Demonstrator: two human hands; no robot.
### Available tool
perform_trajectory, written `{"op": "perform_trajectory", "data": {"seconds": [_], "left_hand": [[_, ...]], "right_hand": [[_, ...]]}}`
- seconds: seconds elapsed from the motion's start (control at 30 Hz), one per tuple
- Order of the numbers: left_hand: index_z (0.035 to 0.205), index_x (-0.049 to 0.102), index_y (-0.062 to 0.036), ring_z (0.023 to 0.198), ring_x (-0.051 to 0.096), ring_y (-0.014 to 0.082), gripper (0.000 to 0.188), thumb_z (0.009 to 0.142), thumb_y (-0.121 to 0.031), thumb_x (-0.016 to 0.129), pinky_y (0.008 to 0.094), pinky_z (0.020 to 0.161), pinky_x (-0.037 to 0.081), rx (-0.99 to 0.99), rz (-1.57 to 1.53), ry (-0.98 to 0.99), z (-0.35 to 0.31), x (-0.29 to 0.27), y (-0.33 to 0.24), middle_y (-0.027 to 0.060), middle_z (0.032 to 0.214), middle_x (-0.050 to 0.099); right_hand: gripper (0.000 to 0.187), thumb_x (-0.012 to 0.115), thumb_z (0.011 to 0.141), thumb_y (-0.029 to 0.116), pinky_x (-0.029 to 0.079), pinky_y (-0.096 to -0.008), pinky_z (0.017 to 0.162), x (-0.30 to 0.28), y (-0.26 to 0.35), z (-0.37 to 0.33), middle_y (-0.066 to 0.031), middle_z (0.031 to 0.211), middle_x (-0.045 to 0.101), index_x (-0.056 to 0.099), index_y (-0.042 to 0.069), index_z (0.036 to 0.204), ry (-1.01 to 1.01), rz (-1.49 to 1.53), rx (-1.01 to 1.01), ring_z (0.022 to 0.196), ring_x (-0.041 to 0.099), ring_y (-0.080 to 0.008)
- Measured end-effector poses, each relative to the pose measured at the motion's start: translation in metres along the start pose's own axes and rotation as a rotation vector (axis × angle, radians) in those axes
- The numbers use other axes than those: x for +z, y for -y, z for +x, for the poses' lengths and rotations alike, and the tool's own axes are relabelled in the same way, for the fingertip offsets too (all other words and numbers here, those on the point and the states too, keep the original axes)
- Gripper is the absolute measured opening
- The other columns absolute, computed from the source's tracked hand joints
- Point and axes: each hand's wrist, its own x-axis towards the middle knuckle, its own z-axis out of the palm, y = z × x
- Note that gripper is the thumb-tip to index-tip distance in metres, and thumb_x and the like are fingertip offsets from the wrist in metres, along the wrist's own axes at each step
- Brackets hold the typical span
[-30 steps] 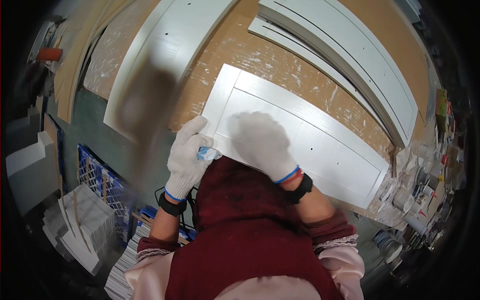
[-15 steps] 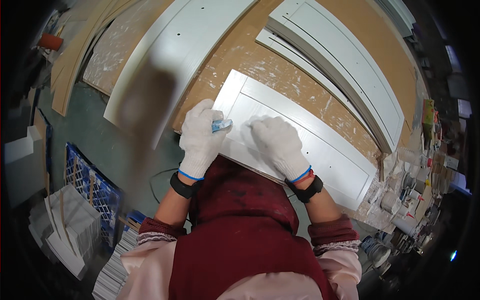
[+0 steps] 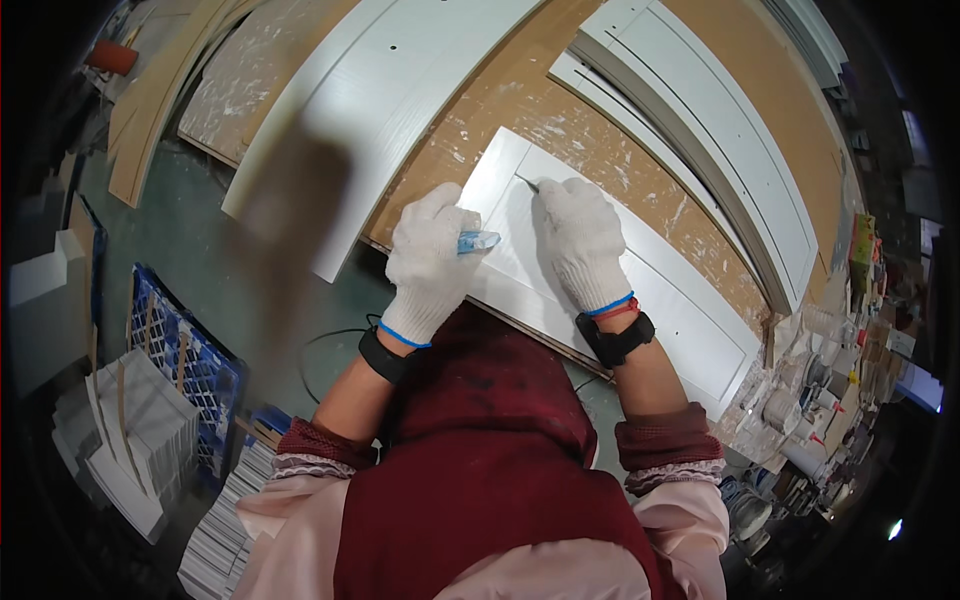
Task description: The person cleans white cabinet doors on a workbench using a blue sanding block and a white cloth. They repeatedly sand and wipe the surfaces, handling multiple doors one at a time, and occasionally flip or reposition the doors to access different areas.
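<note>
Your gloved right hand (image 3: 580,240) pinches a thin dark tool (image 3: 527,182), its tip touching the near-left corner of a white recessed door panel (image 3: 690,310). Your gloved left hand (image 3: 432,255) is closed around a small pale blue object (image 3: 478,241), resting on the panel's left edge. The panel lies flat on a paint-speckled brown workbench (image 3: 560,110). More white panels (image 3: 720,130) lie beyond it. A blue crate (image 3: 190,360) sits on the floor to your left.
</note>
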Motion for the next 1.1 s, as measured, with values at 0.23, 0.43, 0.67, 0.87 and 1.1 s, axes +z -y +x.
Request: {"op": "perform_trajectory", "data": {"seconds": [0.23,0.43,0.67,0.87,1.1], "left_hand": [[0.09,0.068,-0.007,0.108,0.059,0.0351,0.03,0.065,-0.014,0.084,0.0438,0.089,0.049,-0.061,0.04,0.075,0.005,-0.005,-0.006,0.0141,0.121,0.063],[0.088,0.067,-0.0069,0.107,0.059,0.0356,0.03,0.065,-0.012,0.084,0.0444,0.088,0.05,-0.015,0.047,0.023,0.001,-0.002,0.001,0.0148,0.12,0.063],[0.088,0.067,-0.0075,0.107,0.059,0.036,0.029,0.064,-0.011,0.084,0.0436,0.087,0.05,0.032,0.01,-0.024,0.001,0.002,0.002,0.015,0.121,0.063],[0.086,0.068,-0.0076,0.106,0.06,0.0353,0.028,0.063,-0.011,0.084,0.0431,0.087,0.051,-0.003,0.006,-0.012,0.002,0.001,0.003,0.0144,0.121,0.063],[0.083,0.07,-0.0076,0.105,0.06,0.035,0.024,0.064,-0.013,0.083,0.043,0.087,0.051,-0.014,0.007,-0.01,0.003,0.001,0.0,0.0135,0.12,0.064]], "right_hand": [[0.012,0.055,0.087,0.013,0.053,-0.0454,0.069,-0.006,0.003,0.008,-0.0146,0.089,0.063,0.063,0.004,0.091,0.072,0.017,0.007,0.086,0.064,-0.0334],[0.012,0.055,0.088,0.014,0.053,-0.0452,0.069,-0.002,0.01,0.006,-0.0141,0.087,0.061,0.062,0.005,0.091,0.063,-0.028,0.052,0.084,0.063,-0.0328],[0.013,0.055,0.089,0.014,0.053,-0.0449,0.068,0.001,0.01,0.001,-0.0141,0.086,0.062,0.063,0.005,0.09,0.021,-0.032,0.016,0.084,0.064,-0.033],[0.012,0.056,0.087,0.016,0.052,-0.0469,0.067,-0.009,-0.003,0.0,-0.0133,0.082,0.061,0.063,0.006,0.089,0.122,0.015,0.065,0.081,0.063,-0.0335],[0.012,0.055,0.088,0.016,0.052,-0.0472,0.067,0.004,0.012,0.004,-0.0144,0.085,0.06,0.062,0.006,0.089,-0.042,-0.001,0.039,0.082,0.063,-0.0345]]}}
